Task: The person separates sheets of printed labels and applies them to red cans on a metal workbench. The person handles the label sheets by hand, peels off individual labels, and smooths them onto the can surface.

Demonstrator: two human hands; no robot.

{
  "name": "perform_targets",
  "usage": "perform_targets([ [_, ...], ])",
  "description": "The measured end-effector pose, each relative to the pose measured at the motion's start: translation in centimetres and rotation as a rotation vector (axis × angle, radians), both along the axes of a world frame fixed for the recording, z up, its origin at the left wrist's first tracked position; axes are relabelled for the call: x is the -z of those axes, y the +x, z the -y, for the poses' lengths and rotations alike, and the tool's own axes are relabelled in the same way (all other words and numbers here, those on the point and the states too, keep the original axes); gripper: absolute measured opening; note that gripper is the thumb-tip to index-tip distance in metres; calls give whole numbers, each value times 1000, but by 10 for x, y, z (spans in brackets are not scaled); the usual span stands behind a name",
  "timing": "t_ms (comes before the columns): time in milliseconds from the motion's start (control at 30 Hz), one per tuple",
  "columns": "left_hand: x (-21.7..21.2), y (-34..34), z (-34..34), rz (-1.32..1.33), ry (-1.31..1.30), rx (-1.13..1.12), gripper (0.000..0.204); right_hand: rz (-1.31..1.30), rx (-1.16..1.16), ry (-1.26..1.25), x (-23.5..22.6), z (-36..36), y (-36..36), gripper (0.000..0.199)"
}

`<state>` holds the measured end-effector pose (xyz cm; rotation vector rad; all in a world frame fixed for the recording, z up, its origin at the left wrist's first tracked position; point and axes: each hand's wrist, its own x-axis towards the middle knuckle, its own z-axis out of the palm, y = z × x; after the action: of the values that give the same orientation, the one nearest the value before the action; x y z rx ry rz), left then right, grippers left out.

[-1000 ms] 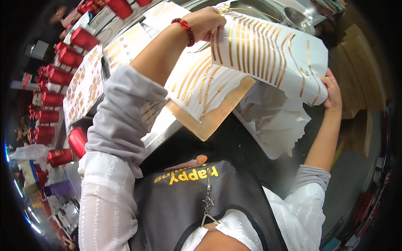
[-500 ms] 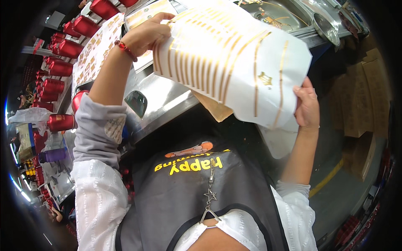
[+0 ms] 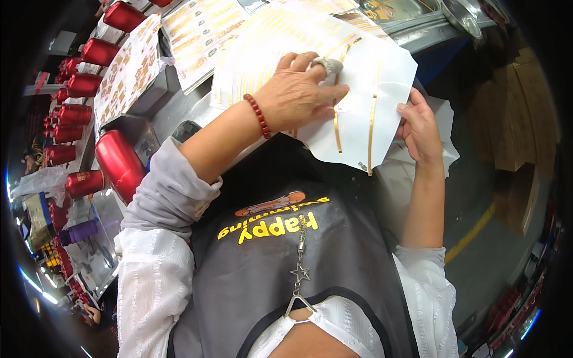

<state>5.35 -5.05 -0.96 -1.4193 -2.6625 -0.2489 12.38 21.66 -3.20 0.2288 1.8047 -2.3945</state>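
One gold-striped sheet (image 3: 359, 107), right fingers (image 3: 419, 106) tight on its edge, left fingers (image 3: 332, 93) half-curled, hold unclear

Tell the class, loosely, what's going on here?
Someone in a dark apron is handling a gold-striped white sheet. The right hand holds its right edge; the left hand is over its face, though whether it grips anything is unclear. A red container is off to the left, with more red ones beyond.

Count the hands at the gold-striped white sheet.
2: the left hand over the white sheet, the right hand gripping its right edge. No others appear hidden there.
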Motion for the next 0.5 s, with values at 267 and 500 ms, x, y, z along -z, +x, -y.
perform_targets([
  [267, -15, 14, 13, -100, 87, 7, 33, 4, 55, 52, -11, -16, 41, 50],
  [500, -22, -3, 76, 1, 174, -699, 49, -60, 120, 163, -33, 13, 86, 54],
])
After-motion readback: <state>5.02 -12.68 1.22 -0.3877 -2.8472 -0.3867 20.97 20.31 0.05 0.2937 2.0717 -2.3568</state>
